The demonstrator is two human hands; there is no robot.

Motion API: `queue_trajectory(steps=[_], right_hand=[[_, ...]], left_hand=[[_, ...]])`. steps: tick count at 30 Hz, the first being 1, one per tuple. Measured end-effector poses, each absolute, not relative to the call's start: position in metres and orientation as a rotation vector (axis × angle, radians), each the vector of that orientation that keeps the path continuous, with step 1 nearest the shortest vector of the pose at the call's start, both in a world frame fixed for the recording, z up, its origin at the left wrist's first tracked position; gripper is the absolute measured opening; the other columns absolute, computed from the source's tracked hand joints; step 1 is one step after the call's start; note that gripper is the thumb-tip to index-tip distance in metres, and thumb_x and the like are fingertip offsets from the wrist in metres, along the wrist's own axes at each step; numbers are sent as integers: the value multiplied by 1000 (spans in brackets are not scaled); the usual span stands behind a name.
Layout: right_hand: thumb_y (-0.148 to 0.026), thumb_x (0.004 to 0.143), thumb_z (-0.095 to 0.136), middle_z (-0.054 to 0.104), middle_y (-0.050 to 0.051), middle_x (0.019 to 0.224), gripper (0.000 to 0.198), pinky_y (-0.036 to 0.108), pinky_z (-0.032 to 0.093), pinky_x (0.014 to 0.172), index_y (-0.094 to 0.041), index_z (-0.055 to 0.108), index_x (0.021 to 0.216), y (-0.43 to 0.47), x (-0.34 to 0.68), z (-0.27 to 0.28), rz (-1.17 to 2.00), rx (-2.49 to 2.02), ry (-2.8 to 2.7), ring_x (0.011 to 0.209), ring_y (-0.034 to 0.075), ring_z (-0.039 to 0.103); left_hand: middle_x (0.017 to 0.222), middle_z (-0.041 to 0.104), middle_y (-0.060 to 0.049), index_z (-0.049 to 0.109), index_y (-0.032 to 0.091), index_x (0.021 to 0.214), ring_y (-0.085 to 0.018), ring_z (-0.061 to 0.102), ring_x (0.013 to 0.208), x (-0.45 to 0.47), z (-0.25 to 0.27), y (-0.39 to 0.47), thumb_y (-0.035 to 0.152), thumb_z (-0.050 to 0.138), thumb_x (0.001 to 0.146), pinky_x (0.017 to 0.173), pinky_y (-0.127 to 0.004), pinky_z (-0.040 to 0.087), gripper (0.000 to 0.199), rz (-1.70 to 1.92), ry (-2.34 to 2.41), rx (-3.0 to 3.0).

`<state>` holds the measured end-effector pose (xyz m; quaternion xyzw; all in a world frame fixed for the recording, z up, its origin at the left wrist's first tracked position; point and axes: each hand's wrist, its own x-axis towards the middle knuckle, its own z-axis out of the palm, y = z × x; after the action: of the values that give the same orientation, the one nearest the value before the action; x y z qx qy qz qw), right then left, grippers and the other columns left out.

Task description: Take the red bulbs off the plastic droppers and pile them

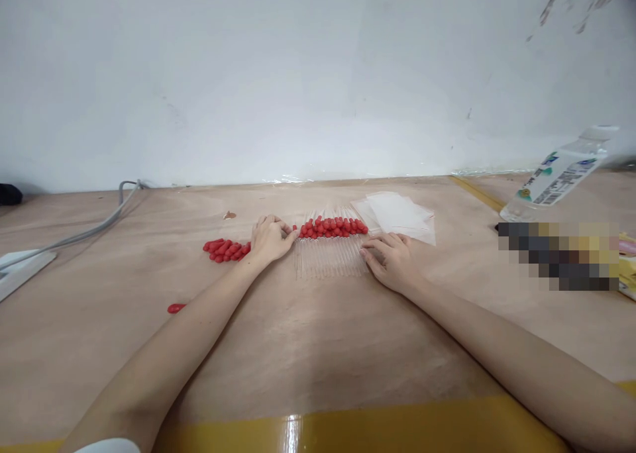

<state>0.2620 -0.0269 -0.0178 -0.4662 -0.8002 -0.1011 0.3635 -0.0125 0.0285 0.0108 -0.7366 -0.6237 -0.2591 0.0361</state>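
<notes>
Several red elongated pieces with rounded ends (pixel 334 226) lie bunched in a row across a layer of thin clear plastic strips (pixel 330 257). At the row's left end is my left hand (pixel 271 239), its fingers stretched out and thumb and index tips beside the red pieces. On the other side, my right hand (pixel 391 259) rests with bent, parted fingers touching the right edge of the clear strips. A second pile of red pieces (pixel 226 250) is partly hidden behind my left hand, and one single red piece (pixel 176 308) lies beside my left forearm.
Thin whitish translucent sheets (pixel 397 213) lie behind my right hand. A clear labelled bottle (pixel 559 175) stands at the right, near a blurred-out patch. A grey cable (pixel 106 220) runs along the left to a white object (pixel 24 272). A wall (pixel 318 75) closes off the table's back.
</notes>
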Motion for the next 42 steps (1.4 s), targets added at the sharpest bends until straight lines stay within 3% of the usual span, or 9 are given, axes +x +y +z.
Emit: queue_trajectory(steps=[8,13,18,25,31,34,37,42], right_hand=[[-26,83,49,65,3,89,13,37,31,81,-21,60,87,-29,261,-15,-275,-1200,-2055,87,18,57],[-26,82,50,62,6,95,15,37,35,80,-21,58,94,-29,261,-16,-287,-1139,-2007,90,19,57],[-26,83,49,58,8,101,25,38,40,82,-21,52,107,-29,259,-16,-249,-1085,-1972,97,21,54],[-35,81,50,46,15,122,52,42,38,92,-16,36,127,-46,256,4,-189,-780,-2094,113,25,44],[-43,80,53,61,7,104,36,44,30,95,-22,55,110,-58,235,2,-232,-732,-2334,104,22,50],[-34,84,51,65,3,95,19,43,28,96,-24,62,96,-60,222,-4,-247,-741,-2317,97,18,53],[-25,86,48,66,1,85,16,40,29,94,-23,64,85,-60,215,-5,-235,-767,-2291,89,16,55],[-27,84,50,66,0,83,14,41,29,94,-22,63,84,-60,213,-5,-245,-736,-2291,87,16,55]], left_hand=[[83,57,-6,65,18,66,-25,50,91,-17,18,31,41,56,73,83,-40,38,25,-1065,-1930,-2102],[80,58,-5,63,18,68,-22,52,85,-27,34,18,34,59,73,82,-38,39,18,-1317,-1623,-2014],[82,60,-4,62,18,78,-18,55,79,-32,27,-22,25,62,73,76,-34,43,8,-1363,-1144,-2133],[88,65,-5,57,18,93,-14,61,80,-22,4,-52,15,59,75,70,-25,49,19,-1170,-733,-2608],[86,66,-3,54,18,95,-11,63,76,-19,-6,-58,15,55,78,66,-20,51,18,-1090,-719,-2726],[88,65,-4,55,19,94,-11,63,77,-19,-7,-60,16,53,79,67,-20,52,15,-1104,-749,-2727],[86,64,-4,55,19,93,-13,62,78,-16,-3,-60,18,54,80,68,-23,51,13,-1111,-777,-2761],[99,62,-8,57,17,104,-20,57,92,-7,4,-57,34,63,75,80,-35,48,34,-1021,-836,-2813]])
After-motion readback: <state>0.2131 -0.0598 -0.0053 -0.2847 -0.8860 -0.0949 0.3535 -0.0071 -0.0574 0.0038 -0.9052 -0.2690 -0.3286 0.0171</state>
